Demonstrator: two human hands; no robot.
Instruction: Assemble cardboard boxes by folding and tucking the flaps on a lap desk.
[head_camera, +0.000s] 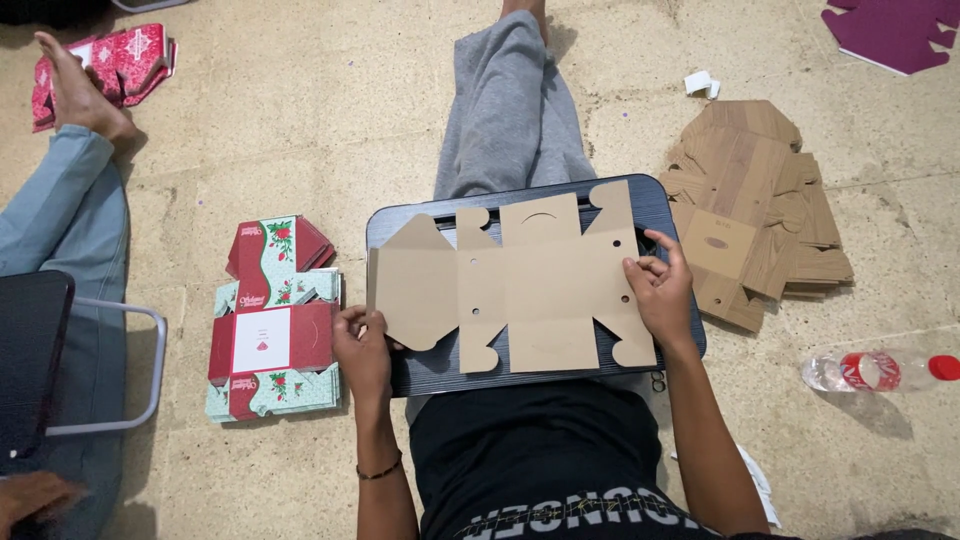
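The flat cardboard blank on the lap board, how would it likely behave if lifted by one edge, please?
The blank looks thin and light, so probably easy to lift. Its cut flaps would likely droop or bend at the creases. It lies flat, so it shouldn't roll.

A stack of folded red-and-green printed boxes (272, 330) lies on the beige floor (300, 120) at left. To the right sits a pile of flat brown cardboard blanks (760, 210), with a clear plastic bottle with a red cap (880, 370) near it. A purple flat cut-out (895, 32) lies in the far right corner. Another person's light-blue trouser leg (70, 220) shows at left.
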